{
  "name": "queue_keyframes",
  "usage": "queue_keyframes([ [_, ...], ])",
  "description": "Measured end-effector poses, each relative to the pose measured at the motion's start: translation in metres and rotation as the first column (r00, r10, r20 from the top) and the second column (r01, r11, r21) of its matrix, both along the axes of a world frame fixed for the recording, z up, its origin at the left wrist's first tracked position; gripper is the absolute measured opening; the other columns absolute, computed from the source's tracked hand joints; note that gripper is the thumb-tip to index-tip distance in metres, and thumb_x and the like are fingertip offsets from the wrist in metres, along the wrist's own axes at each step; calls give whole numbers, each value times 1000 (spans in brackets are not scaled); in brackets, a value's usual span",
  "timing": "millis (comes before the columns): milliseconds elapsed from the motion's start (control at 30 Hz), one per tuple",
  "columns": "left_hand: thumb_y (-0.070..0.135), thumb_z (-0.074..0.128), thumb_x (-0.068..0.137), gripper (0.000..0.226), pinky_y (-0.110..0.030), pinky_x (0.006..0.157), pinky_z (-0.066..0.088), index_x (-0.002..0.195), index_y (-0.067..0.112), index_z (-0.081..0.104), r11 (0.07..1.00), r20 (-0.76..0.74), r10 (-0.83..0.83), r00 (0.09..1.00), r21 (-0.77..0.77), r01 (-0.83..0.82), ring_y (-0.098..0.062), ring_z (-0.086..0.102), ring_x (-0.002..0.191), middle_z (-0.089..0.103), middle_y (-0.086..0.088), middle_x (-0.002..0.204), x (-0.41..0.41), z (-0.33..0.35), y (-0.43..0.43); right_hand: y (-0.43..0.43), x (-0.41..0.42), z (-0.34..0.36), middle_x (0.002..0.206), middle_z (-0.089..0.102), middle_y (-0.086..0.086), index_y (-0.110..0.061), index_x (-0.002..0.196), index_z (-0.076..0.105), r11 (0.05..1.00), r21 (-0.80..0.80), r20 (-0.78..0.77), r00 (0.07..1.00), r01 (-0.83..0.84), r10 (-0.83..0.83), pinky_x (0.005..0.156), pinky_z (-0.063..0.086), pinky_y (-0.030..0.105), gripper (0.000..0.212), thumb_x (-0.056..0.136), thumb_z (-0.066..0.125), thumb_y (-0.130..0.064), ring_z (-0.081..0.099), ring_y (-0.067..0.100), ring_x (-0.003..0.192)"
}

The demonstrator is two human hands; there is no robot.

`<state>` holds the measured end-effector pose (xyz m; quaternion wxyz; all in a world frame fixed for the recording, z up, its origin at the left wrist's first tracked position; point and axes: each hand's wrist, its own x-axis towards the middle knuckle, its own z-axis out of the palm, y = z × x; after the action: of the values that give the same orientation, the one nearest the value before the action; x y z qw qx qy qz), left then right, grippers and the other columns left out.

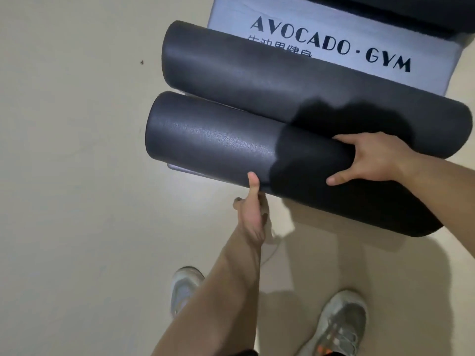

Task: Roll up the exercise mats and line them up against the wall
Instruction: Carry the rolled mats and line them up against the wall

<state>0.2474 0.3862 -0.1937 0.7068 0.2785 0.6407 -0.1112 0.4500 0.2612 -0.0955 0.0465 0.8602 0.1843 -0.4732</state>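
The near rolled mat [218, 147] lies touching the second roll [257, 73] over the floor [77, 176]. The right hand [372, 158] clasps its top, fingers spread. The left hand [253, 209] props its near side with a straight thumb, its fingers hidden. The person would do best to keep the coil tight and the ends level.
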Motion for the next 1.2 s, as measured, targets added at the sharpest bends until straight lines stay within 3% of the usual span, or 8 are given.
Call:
queue_keyframes([
  [67,104,65,29,145,-29,69,44,142,14,57,998,86,21,996,-57,-17,-15,55,85,59,0,105,7,0,-9,3,-6,0,148,55,-1,-34,158,33,999,2,-47,998,40,-40,102,46,43,125,50,82,-73,55,28,131],
  [233,99,65,46,111,-32,70,43,119,16,71,992,133,95,987,-91,-83,-18,58,83,73,0,88,-8,6,-5,1,-32,-9,129,66,-9,-38,141,54,999,29,-101,994,37,-34,83,45,35,94,58,86,-70,61,20,111],
  [333,99,71,37,132,-29,56,47,130,7,58,995,121,90,989,-65,-82,-16,58,63,58,-3,84,-17,1,1,-5,-41,-16,126,67,-10,-38,137,55,995,84,-97,994,48,-40,85,48,35,86,63,87,-66,63,20,111],
  [433,91,81,36,140,-34,91,61,145,11,46,987,140,148,979,-86,-137,-18,75,103,69,-5,130,-12,1,-4,-13,-44,-23,133,64,-7,-36,145,47,978,173,-128,987,116,-95,93,49,36,91,68,90,-55,61,21,118],
  [600,83,73,55,111,-37,112,49,138,11,61,978,204,206,957,-63,-197,-20,70,118,74,-6,126,-9,4,-8,-17,-62,-34,157,39,1,-40,159,7,983,151,-99,991,108,-94,110,44,54,149,41,95,-66,46,32,138],
  [867,61,94,52,109,-41,96,60,137,9,51,980,107,157,982,104,-168,-22,75,105,74,-6,123,-34,36,-1,-4,-99,-25,150,44,2,-55,154,1,955,233,-143,978,181,-151,106,46,48,145,38,86,-75,50,32,133],
  [1033,52,93,53,102,-42,99,57,132,17,40,959,-3,11,1000,283,-10,-19,71,108,68,0,121,-60,122,39,16,-144,23,140,54,-17,-52,147,29,779,443,-349,886,443,-305,107,48,42,126,39,93,-67,57,13,125],
  [1200,40,95,64,100,-25,84,55,139,17,33,870,10,-224,975,453,195,-8,67,106,63,6,123,-21,238,67,35,-148,113,127,64,-21,-57,143,36,520,504,-453,723,690,-521,102,53,38,121,39,97,-63,64,8,116],
])
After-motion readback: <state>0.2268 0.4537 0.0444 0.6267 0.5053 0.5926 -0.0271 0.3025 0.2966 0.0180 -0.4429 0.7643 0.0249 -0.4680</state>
